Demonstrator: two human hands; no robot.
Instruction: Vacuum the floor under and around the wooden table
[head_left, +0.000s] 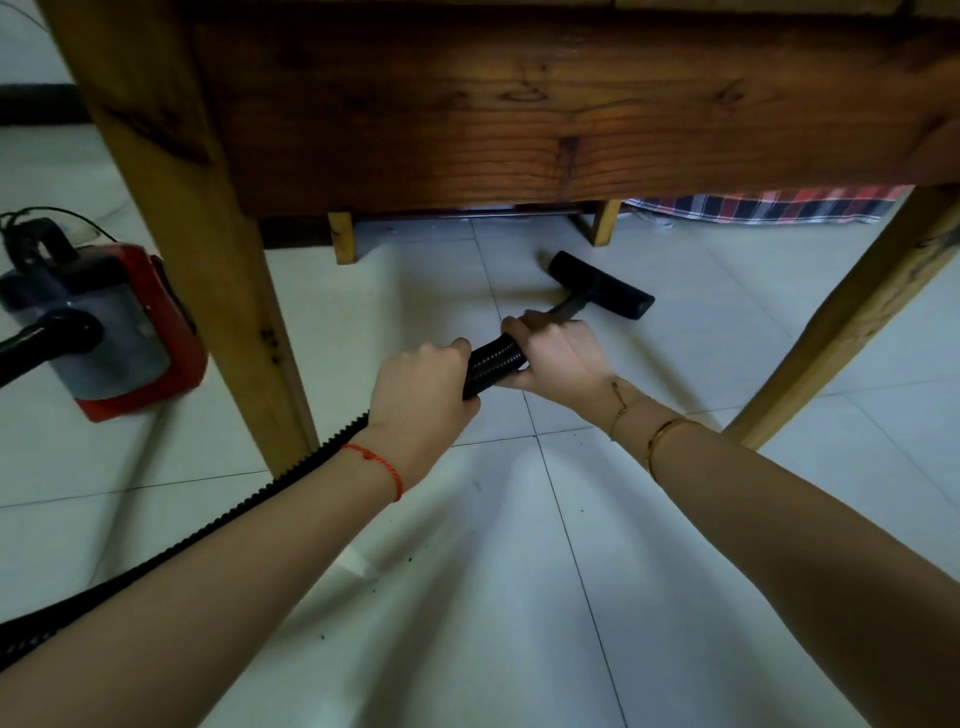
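Low down, view runs under the wooden table (519, 114) — dark apron board across the top, pale legs at left and right, two short far legs visible beyond.

Both hands on the black ribbed hose (493, 361). Left hand (423, 387) wraps it from above, fingers curled fully round, red string bracelet (379, 465) at the wrist. Right hand (558, 358) grips further forward, just ahead of the left, fingers closed over the top where the hose meets the rigid tube; thin gold bangles (657, 436) on that wrist. A short stretch of hose shows between the two hands.

Floor nozzle (602, 286) — black, T-shaped, flat on the white floor tiles (571, 571) beneath the table, near the far legs, angled across a grout line.

Hose trails back from the left hand, passes just beside the near left table leg (208, 260), and leaves at the lower left edge.

Vacuum body (104, 322) sits on the floor left of that leg, outside the table: red shell, translucent grey dust canister on its side. Contents of the canister cannot be made out. Black hose stub enters its front; a cord loops above it.

Few dark specks on the tiles near the forearms. Plaid cloth (769, 205), red, white and dark, hangs behind the table at right.
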